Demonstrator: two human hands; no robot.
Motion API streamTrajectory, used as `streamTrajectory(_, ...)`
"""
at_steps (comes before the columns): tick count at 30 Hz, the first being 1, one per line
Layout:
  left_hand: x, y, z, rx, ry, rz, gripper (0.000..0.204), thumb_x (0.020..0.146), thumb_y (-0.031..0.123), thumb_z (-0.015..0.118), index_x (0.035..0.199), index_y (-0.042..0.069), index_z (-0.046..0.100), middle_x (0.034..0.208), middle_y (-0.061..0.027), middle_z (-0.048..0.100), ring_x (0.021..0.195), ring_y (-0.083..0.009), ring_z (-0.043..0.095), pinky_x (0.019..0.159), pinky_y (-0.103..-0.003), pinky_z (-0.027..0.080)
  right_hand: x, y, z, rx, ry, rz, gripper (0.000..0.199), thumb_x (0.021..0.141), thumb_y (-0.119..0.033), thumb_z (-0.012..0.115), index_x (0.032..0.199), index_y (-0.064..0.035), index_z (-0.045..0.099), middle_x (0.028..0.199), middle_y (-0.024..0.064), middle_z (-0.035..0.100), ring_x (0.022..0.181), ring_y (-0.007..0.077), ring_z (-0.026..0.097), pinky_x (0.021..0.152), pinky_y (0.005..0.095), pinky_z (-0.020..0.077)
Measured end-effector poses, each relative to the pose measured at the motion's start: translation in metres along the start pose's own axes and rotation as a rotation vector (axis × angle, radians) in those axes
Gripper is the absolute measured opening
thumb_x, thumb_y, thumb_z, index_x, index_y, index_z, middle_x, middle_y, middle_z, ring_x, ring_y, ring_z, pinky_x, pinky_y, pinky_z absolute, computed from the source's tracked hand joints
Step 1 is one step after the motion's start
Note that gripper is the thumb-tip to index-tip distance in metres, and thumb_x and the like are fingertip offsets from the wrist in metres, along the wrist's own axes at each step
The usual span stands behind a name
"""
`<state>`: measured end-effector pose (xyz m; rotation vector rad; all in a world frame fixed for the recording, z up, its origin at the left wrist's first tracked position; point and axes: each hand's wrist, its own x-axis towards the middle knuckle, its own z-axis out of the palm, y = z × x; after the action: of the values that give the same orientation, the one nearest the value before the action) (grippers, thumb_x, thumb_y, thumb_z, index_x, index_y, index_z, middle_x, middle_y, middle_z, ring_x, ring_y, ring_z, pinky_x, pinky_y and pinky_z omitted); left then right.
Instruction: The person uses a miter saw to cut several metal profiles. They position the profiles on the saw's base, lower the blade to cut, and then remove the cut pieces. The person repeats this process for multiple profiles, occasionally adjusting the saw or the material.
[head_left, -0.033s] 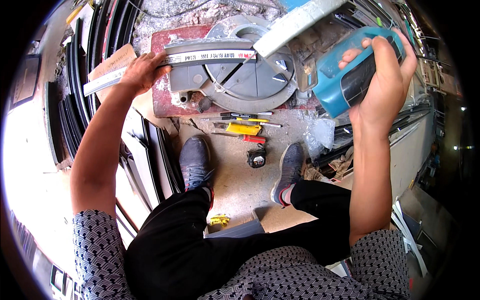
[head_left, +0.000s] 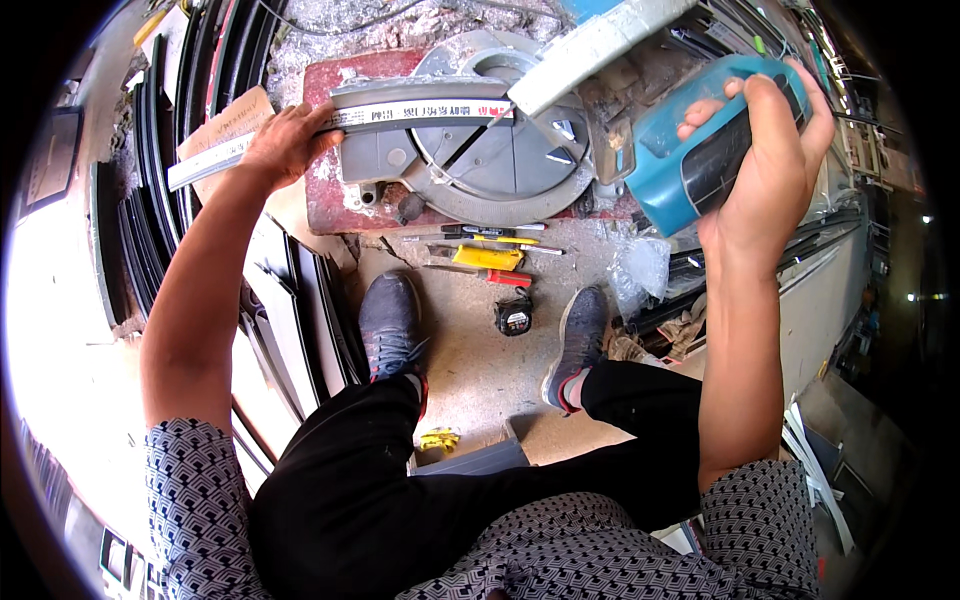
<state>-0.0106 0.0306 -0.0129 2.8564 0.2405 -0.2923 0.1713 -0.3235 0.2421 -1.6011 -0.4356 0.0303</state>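
Observation:
A long, narrow profile strip (head_left: 425,113) with a white printed face lies across the grey base of a miter saw (head_left: 370,160), along its fence. My left hand (head_left: 285,145) is closed over the strip just left of the base, and the strip's other end sticks out beyond my wrist. At the upper right, my right hand (head_left: 765,175) wraps round the teal and black handle (head_left: 660,165) of the saw, fingers through its loop. A pale guard (head_left: 590,55) slants over the strip's right end. I cannot see the blade clearly.
Below the saw's red board (head_left: 325,205) lie several markers, a yellow-handled tool (head_left: 488,258), a red-handled screwdriver (head_left: 508,277) and a black tape measure (head_left: 513,313), between my shoes. Dark profiles (head_left: 145,225) stack at left. A plastic bag (head_left: 640,268) and more profiles lie at right.

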Motion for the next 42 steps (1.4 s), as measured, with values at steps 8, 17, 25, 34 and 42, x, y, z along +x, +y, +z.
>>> streamTrajectory(8, 0.002, 0.001, 0.0, 0.015, -0.014, -0.005, 0.062, 0.104, 0.058, 0.051, 0.144, 0.011, 0.054, 0.128, -0.0158, 0.063, 0.126, -0.038, 0.059, 0.107, -0.05, 0.046, -0.004, 0.001, 0.003, -0.003, -0.003, -0.009, 0.054, 0.094, -0.008, 0.062, 0.137, -0.004, 0.03, 0.091, 0.0137, 0.06, 0.062, 0.0249, 0.069, 0.063, 0.0413, 0.0617)
streamTrajectory(17, 0.002, 0.001, -0.001, 0.002, -0.03, -0.017, 0.061, 0.103, 0.057, 0.053, 0.144, 0.012, 0.055, 0.13, -0.015, 0.064, 0.127, -0.0373, 0.059, 0.107, -0.049, 0.046, -0.011, 0.006, 0.003, -0.029, 0.003, -0.016, 0.055, 0.099, -0.01, 0.063, 0.144, -0.0027, 0.032, 0.1, 0.0128, 0.062, 0.067, 0.0243, 0.066, 0.065, 0.0409, 0.0573)
streamTrajectory(25, 0.002, -0.001, 0.002, 0.0, -0.005, -0.011, 0.057, 0.104, 0.059, 0.05, 0.142, 0.017, 0.056, 0.122, -0.0145, 0.065, 0.125, -0.0372, 0.059, 0.106, -0.051, 0.047, -0.022, 0.005, 0.009, -0.084, 0.006, -0.003, 0.055, 0.096, -0.007, 0.061, 0.142, -0.0016, 0.033, 0.099, 0.013, 0.061, 0.064, 0.0246, 0.066, 0.066, 0.0405, 0.0579)
streamTrajectory(34, 0.0, -0.001, 0.003, 0.0, 0.022, -0.002, 0.056, 0.105, 0.059, 0.049, 0.143, 0.018, 0.055, 0.123, -0.0146, 0.065, 0.125, -0.0371, 0.059, 0.106, -0.051, 0.046, -0.048, 0.02, 0.019, -0.104, -0.041, -0.117, 0.04, 0.097, -0.003, 0.057, 0.131, 0.0032, 0.038, 0.126, 0.0163, 0.049, 0.061, 0.0244, 0.066, 0.069, 0.0391, 0.059)
streamTrajectory(42, 0.001, -0.002, 0.002, 0.008, -0.004, -0.01, 0.057, 0.105, 0.059, 0.049, 0.145, 0.019, 0.054, 0.124, -0.015, 0.064, 0.125, -0.0375, 0.059, 0.106, -0.052, 0.047, -0.064, 0.031, 0.028, -0.129, -0.021, -0.178, 0.011, 0.1, 0.005, 0.051, 0.11, 0.0064, 0.054, 0.139, 0.0176, 0.033, 0.062, 0.0192, 0.065, 0.072, 0.0335, 0.0576)
